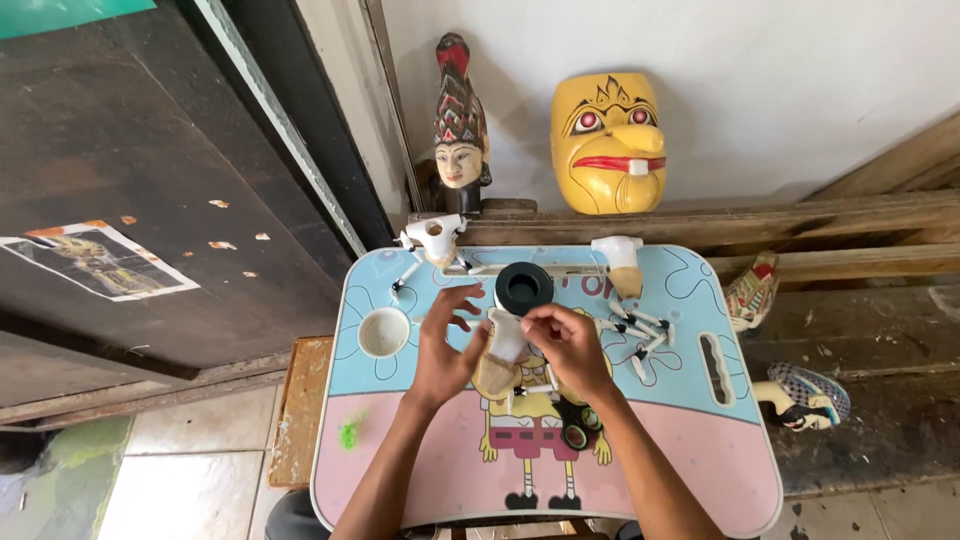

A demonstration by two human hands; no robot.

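Both hands hold a small puppet body [503, 352] over the tabletop [700, 470]: left hand [445, 345] fingers spread, right hand [568, 345] pinching it.

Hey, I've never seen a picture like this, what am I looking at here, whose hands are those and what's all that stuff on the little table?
This is one picture from a camera worn on a person's head, looking down at their own bare hands. The left hand and right hand together hold a small wooden puppet body, partly painted white. They work over a small cartoon-printed table. On it lie a white cup, a black tape roll, two more white puppet torsos and loose white puppet arms. Behind stand a carved painted head and a yellow mask.
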